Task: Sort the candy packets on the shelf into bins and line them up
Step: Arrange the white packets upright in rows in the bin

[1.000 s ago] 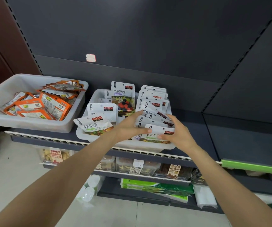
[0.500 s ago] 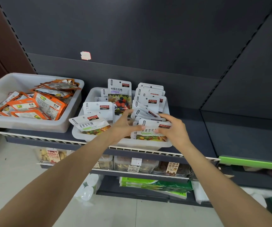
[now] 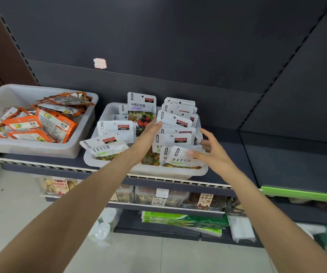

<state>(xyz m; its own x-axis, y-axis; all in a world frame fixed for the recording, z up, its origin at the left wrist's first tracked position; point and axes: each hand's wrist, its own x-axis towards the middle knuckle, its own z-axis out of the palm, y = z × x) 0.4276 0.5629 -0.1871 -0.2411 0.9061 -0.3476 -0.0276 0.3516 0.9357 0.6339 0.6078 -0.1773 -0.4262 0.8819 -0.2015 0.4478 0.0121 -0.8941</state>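
A dark shelf (image 3: 225, 138) with a pale slotted front edge carries two white plastic bins side by side. The left bin (image 3: 30, 146), at the shelf's left end, holds a loose heap of orange packets (image 3: 46, 123) lying flat and overlapping; their small print is too fine to read. The middle bin (image 3: 145, 171), just beside it, holds the white candy packets (image 3: 175, 123), most standing in rows, each with a red and black badge reading ZIRANPEI. The tallest one (image 3: 141, 107), upright at the bin's back edge, reads 树莓形软糖 above a picture of berries. A packet (image 3: 104, 147) tilted over the bin's front left corner reads 星星型软糖, and so does the front packet (image 3: 182, 157) at the front right corner. The left hand (image 3: 147, 138) reaches into the middle of the bin with straight fingers, its fingertips touching the packets in the right-hand row. The right hand (image 3: 212, 152) is spread and relaxed at the bin's right side, thumb resting on the front packet's top edge, gripping nothing. On the lower shelf (image 3: 158, 205) stand clear tubs of snacks, one with a brown label (image 3: 206, 200) reading 豆趣多曲奇. A small pale sticker (image 3: 99, 63) sits on the dark back panel.
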